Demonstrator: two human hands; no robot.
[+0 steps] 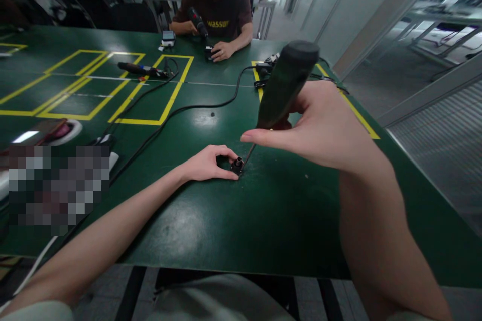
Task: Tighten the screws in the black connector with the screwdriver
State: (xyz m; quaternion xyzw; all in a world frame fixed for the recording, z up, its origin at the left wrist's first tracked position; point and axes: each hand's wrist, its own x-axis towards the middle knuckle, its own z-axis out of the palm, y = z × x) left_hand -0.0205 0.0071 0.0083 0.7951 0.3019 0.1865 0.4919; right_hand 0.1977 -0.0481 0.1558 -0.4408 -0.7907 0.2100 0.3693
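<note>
My right hand (324, 123) is closed round the thick dark handle of a screwdriver (288, 77), which leans with its butt up and to the right. The thin shaft slants down to a small black part (236, 166) on the green table; whether the tip sits in it or just beside it, I cannot tell. Thumb and fingers of my left hand (205, 163) pinch that part from its left side. A short round stub stands up from the part's top. The fingers of my right hand are partly hidden behind the handle.
A black cable (196, 107) snakes across the green table (286, 241). Yellow tape outlines (161, 121) mark its surface. Beyond, a pen-like tool (139, 69) lies on the table, and a co-worker (229, 10) holds a power tool (198, 22). A phone-like device (30, 135) lies left.
</note>
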